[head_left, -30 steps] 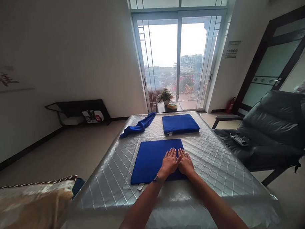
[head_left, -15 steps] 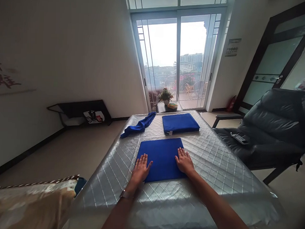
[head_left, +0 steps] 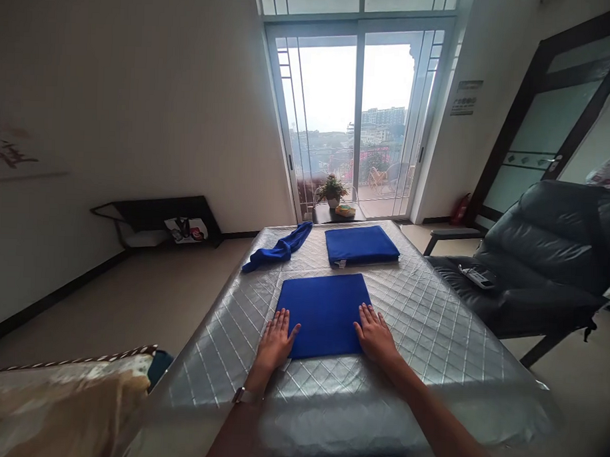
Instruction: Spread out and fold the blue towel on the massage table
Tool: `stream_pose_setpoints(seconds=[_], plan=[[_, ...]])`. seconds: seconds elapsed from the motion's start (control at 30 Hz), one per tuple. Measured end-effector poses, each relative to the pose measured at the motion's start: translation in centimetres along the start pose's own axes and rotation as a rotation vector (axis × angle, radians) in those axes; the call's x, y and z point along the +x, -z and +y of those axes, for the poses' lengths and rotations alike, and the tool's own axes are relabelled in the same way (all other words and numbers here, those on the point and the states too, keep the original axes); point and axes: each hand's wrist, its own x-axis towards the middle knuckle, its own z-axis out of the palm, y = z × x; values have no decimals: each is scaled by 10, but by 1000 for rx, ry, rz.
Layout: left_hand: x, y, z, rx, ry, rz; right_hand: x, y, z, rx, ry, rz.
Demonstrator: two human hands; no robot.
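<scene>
A flat blue folded cloth lies squared up on the silver quilted table cover, straight in front of me. My left hand rests on its left edge, fingers extended and thumb apart. On the opposite side, my right hand lies over the right edge, also flat with outstretched fingers. Neither hand grasps anything. Farther back sits a thicker blue folded cloth with a small white tag at its front. A twisted blue strip of cloth stretches along the far left of the table.
To the right stands a dark padded armchair with a pale device on its seat. Beyond the table are a potted plant and glass sliding doors. A patterned fabric-covered piece occupies the lower left.
Both hands have slid slightly nearer and outward along the side edges of the front cloth. The cloths stay in place.
</scene>
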Motion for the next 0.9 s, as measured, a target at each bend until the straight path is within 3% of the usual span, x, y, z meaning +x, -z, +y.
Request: stream_pose_setpoints(seconds=[0.17,0.27,0.33,0.5,0.6,0.67,0.73,0.9], plan=[[7,11,-8,-2,-6,-109,-20,-6,1,21,-31,-41],[12,25,9,-11,50,-152,-21,-4,-1,32,-38,-44],[10,32,39,-45,-7,-136,-20,-3,-1,33,-35,-44],[-3,31,141,-172,-450,-94,-20,-6,1,17,-23,-40],[-9,27,170,-204,-547,-81,-20,-7,3,-8,0,-55],[-12,26,165,-202,-536,-89,-20,-6,2,-9,-8,-63],[-14,25,146,-183,-492,-107,-20,-4,1,1,-26,-62],[-30,21,70,-82,-227,-134,-21,1,-3,27,-47,-62]])
